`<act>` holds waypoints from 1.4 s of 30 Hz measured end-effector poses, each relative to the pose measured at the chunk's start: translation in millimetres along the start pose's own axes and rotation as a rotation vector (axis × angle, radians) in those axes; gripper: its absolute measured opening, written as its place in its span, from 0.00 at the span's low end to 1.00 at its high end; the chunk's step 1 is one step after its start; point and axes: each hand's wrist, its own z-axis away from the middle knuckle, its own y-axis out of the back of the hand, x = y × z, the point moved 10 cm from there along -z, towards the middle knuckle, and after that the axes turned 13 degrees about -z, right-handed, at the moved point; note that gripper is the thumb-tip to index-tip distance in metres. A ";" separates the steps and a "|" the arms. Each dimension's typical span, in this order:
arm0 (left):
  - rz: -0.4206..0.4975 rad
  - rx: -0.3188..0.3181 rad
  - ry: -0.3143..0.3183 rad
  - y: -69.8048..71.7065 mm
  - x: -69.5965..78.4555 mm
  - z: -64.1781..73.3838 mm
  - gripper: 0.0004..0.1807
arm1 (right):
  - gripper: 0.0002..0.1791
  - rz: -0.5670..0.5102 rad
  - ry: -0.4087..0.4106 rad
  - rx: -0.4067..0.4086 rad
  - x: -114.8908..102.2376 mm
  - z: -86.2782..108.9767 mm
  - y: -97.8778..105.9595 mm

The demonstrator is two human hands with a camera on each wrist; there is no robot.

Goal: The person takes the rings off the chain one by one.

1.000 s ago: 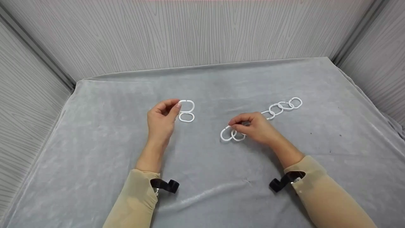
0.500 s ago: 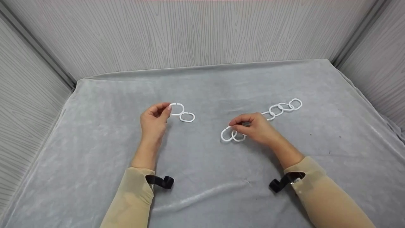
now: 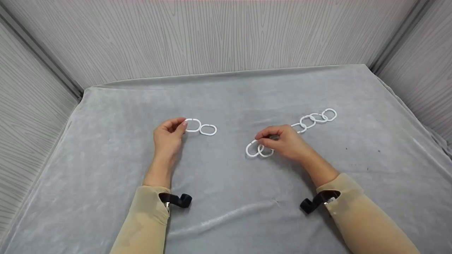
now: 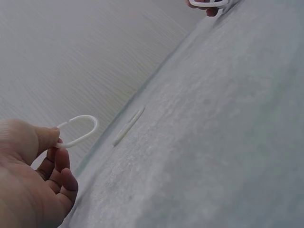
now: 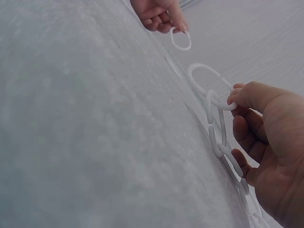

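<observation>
Thumb and fingers of my left hand (image 3: 167, 138) pinch the left end of a white oval plastic chain link (image 4: 96, 124), held above the cloth. Just right of it a loose white link (image 3: 216, 130) lies flat on the cloth; in the left wrist view the two are apart. My right hand (image 3: 289, 143) pinches the end link (image 5: 191, 76) of a white plastic chain (image 3: 301, 121). That end link is raised and has a small gap in its side. Several joined links trail from it to the far right along the cloth, partly hidden behind the hand.
Grey plush cloth (image 3: 226, 190) covers the table, with a crease near the front. Pale wood-grain panels (image 3: 226, 35) stand at the back and both sides. A black camera mount (image 3: 182, 200) is strapped to each wrist.
My left hand has carried its link leftward and slightly nearer to me, away from above the loose link. The loose link, my right hand and the chain have stayed put.
</observation>
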 end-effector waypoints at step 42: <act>-0.170 0.076 0.013 7.4 -11.0 -0.5 0.10 | 0.06 0.030 -0.004 0.005 2.0 2.9 0.6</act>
